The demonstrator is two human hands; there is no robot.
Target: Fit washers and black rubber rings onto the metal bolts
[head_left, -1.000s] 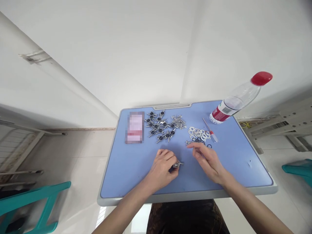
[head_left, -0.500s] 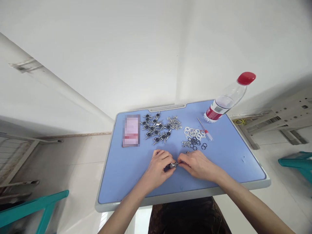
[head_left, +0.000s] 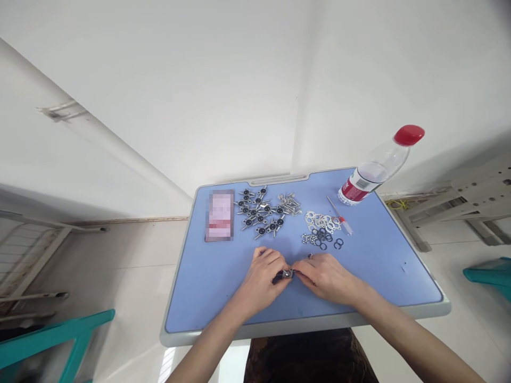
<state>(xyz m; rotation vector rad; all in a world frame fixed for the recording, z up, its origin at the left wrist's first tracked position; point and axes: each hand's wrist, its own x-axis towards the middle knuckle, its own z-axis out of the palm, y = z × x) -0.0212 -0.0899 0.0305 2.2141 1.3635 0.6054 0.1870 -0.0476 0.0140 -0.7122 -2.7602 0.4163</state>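
My left hand [head_left: 262,281] grips a small metal fitting [head_left: 287,274] with a dark body and silver end, just above the blue desktop [head_left: 371,282]. My right hand [head_left: 324,277] comes in from the other side, its fingertips pinching the fitting's silver end. Farther up lie several star-shaped metal fittings with black centres [head_left: 257,215], and beside them a heap of silver bolts [head_left: 289,205]. Flat metal plates [head_left: 320,221], black rubber rings [head_left: 326,239] and small nuts [head_left: 308,239] sit nearer my right hand.
A red-handled screwdriver [head_left: 342,219] and a plastic bottle with a red cap [head_left: 369,175] stand at the desk's far right. A blurred printed sheet [head_left: 219,215] lies far left. Teal chair parts and a cream plastic frame stand on the floor beyond the desk.
My right hand has moved left from near the metal plates and reached the fitting, so both hands now hold it. The view has shifted slightly.
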